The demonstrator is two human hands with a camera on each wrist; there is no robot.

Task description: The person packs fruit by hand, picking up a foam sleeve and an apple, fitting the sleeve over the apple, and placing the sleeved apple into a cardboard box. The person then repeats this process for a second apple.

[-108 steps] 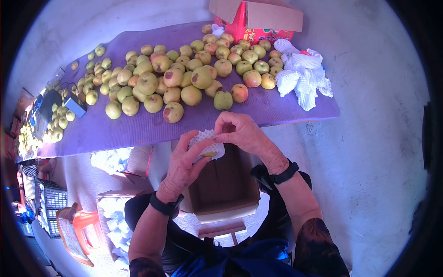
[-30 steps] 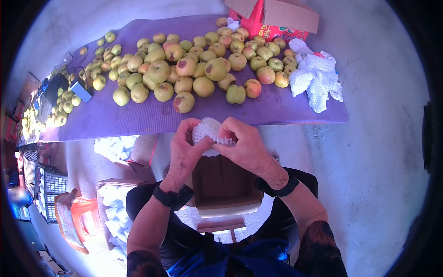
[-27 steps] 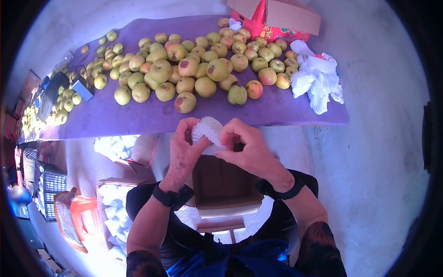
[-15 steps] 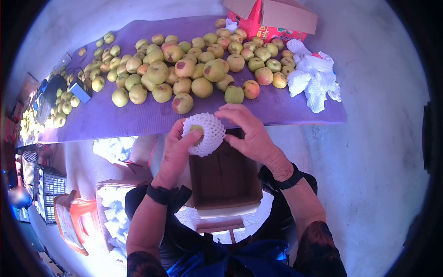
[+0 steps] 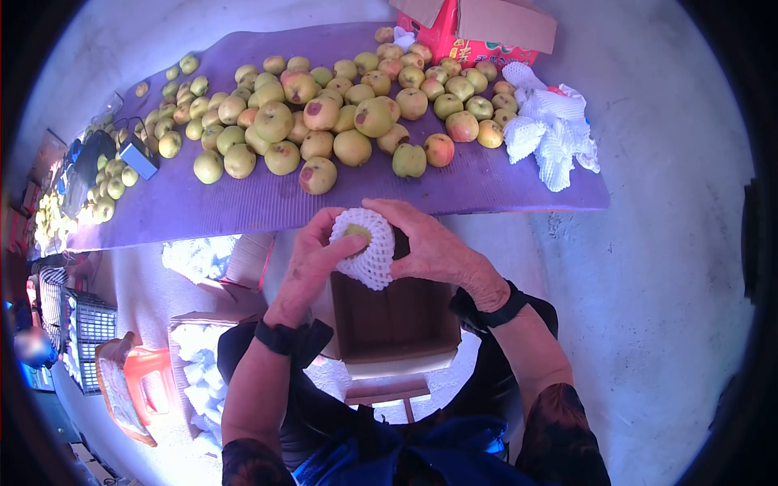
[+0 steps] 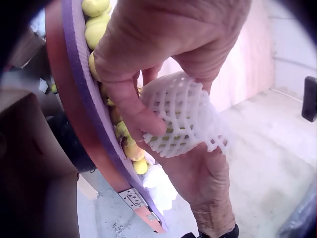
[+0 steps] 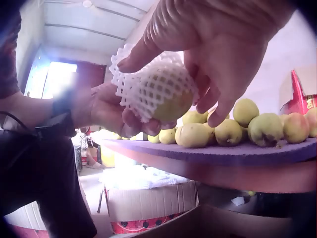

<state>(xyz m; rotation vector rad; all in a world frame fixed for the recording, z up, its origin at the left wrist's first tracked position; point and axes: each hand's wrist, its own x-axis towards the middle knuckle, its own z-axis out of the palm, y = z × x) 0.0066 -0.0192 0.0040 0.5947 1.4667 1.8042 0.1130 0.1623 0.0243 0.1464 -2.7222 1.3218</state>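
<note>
In the head view a green apple sits inside a white foam net, held just off the table's front edge. My left hand grips it from the left, thumb pressed over the net's opening where green skin shows. From the other side my right hand holds the netted apple between thumb and fingers. The right wrist view shows the right thumb lying on the netting, while bare apple bulges out below it. An open cardboard box stands below the hands, between the knees.
Many loose apples cover the purple table, some with brown spots. White foam nets lie at its right end, near a red carton. A box of white foam nets and an orange stool stand lower left.
The foam net has been spread round the apple, which has turned in the left hand. Since half a second ago, the right hand has closed in from loosely touching the net to holding its side.
</note>
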